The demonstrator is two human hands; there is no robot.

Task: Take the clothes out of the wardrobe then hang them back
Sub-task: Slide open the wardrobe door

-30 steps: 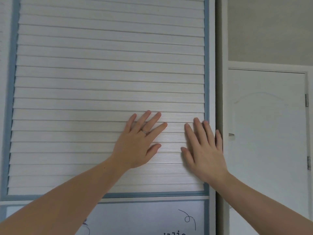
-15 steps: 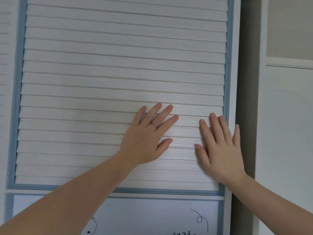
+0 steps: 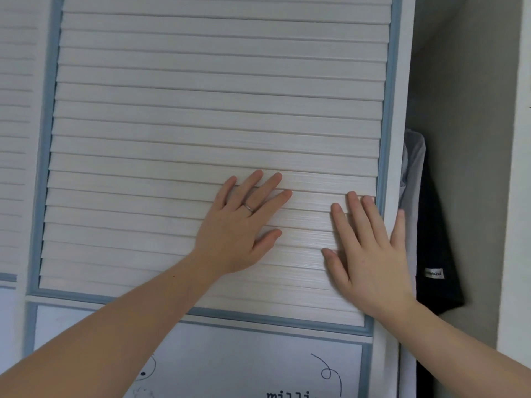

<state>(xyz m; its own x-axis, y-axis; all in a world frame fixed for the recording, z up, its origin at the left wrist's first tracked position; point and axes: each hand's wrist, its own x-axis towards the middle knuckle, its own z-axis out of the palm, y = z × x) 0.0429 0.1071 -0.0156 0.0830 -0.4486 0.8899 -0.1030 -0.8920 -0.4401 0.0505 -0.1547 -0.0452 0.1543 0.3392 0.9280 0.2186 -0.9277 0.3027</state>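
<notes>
the left hand (image 3: 238,225) lies flat on the slatted wardrobe door (image 3: 201,110) near its middle, fingers (image 3: 281,196) straight and spread, a ring (image 3: 248,208) on one of them. the right hand (image 3: 370,254) lies flat beside the door's right edge, fingers likewise straight, the little one over the white frame. neither grips anything. right of the door a narrow gap shows the wardrobe's inside: a dark garment (image 3: 436,239) hangs there with a small white label (image 3: 434,273) too blurred to read, and a pale garment (image 3: 412,168) is mostly hidden behind the door edge. lettering on the lower panel (image 3: 230,354) is cut off at the bottom.
</notes>
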